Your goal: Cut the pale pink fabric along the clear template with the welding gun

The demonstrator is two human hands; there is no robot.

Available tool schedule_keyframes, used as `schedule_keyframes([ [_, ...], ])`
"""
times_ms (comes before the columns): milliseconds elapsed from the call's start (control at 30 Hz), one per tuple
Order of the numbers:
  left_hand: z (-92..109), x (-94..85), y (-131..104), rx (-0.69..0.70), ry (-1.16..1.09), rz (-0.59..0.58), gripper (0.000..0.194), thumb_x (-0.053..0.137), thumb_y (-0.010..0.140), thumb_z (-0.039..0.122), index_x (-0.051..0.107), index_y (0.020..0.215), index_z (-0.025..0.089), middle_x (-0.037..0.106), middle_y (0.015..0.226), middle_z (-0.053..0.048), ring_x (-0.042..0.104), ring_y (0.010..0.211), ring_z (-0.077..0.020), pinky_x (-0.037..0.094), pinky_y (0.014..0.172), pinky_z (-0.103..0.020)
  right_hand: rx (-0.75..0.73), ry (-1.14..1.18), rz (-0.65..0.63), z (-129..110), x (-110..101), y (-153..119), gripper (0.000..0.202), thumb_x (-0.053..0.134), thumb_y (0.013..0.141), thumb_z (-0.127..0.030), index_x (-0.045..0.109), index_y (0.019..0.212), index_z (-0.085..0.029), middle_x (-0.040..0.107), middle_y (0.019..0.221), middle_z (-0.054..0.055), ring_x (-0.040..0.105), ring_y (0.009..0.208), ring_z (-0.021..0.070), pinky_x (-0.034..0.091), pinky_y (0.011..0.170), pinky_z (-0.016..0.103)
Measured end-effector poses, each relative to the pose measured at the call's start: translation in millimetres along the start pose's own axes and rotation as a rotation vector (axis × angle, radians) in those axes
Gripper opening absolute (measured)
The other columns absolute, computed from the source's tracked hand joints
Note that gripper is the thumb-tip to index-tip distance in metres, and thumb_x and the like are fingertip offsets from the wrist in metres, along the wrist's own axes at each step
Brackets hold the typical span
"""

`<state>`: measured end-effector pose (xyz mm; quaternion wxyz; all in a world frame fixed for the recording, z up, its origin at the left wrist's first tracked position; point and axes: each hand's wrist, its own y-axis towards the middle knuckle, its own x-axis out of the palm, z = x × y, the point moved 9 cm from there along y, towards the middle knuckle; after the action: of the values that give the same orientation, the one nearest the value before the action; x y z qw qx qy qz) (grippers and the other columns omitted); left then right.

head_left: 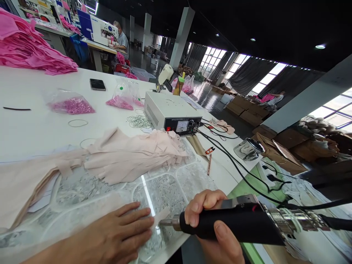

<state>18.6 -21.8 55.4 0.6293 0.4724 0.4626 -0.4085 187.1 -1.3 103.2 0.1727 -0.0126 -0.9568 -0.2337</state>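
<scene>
My left hand (118,229) lies flat with fingers stretched out, pressing a thin, pale, sheer fabric piece (110,203) onto the clear patterned mat (159,187). My right hand (211,216) is wrapped round a black corded handpiece (244,222) that resembles an ultrasonic welding tool. Its metal tip (166,222) points left, close to my left fingertips, at a small strip of the pale fabric. Whether the tip touches the fabric I cannot tell. Behind my hands sits a pile of cut pale pink fabric pieces (134,154), and more beige fabric (24,187) is stacked at the left.
A white control box (173,110) with a dial stands at the back, its black cables (236,157) trailing right. Orange snips (210,150), a glass jar (249,149), a phone (97,84) and bags of pink rings (73,104) are on the table. Another person (122,38) sits far behind.
</scene>
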Motion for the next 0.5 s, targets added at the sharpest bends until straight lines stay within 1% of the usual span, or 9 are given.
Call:
schedule_keyframes([
  [100,0.5,-0.9,0.6,0.003,0.007,-0.001,0.042,0.056,0.102,0.024,0.053,0.143,0.022,0.055,0.147,0.003,0.052,0.136,-0.0175,0.032,0.120,-0.027,-0.005,-0.010,-0.009,-1.8,1.8,0.6,0.017,0.062,0.087,-0.040,0.064,0.096,-0.026,0.062,0.079,0.002,0.057,0.056,0.0119,0.053,0.053,0.027],
  [267,-0.7,0.5,0.4,-0.006,-0.009,-0.003,0.042,0.055,0.102,0.023,0.053,0.144,0.022,0.056,0.146,0.001,0.053,0.136,-0.0181,0.034,0.119,-0.028,0.022,0.006,-0.003,0.9,1.5,-1.5,0.017,0.064,0.087,-0.041,0.063,0.096,-0.026,0.061,0.080,0.001,0.058,0.057,0.0124,0.053,0.054,0.028],
  [367,-1.4,-2.0,-0.4,-0.016,-0.032,0.038,0.043,0.058,0.101,0.024,0.054,0.143,0.022,0.058,0.145,0.001,0.055,0.133,-0.0174,0.034,0.119,-0.026,0.041,0.021,-0.008,4.5,0.9,-4.4,0.017,0.064,0.087,-0.041,0.062,0.096,-0.026,0.062,0.081,0.001,0.059,0.058,0.0124,0.053,0.056,0.028],
  [500,-1.4,-5.7,-1.4,-0.017,-0.044,0.082,0.043,0.060,0.100,0.024,0.055,0.142,0.022,0.061,0.141,0.000,0.056,0.132,-0.0167,0.033,0.120,-0.025,0.027,0.008,-0.035,5.4,2.1,-6.5,0.016,0.063,0.088,-0.040,0.062,0.096,-0.026,0.063,0.080,0.001,0.059,0.058,0.0123,0.051,0.055,0.028],
])
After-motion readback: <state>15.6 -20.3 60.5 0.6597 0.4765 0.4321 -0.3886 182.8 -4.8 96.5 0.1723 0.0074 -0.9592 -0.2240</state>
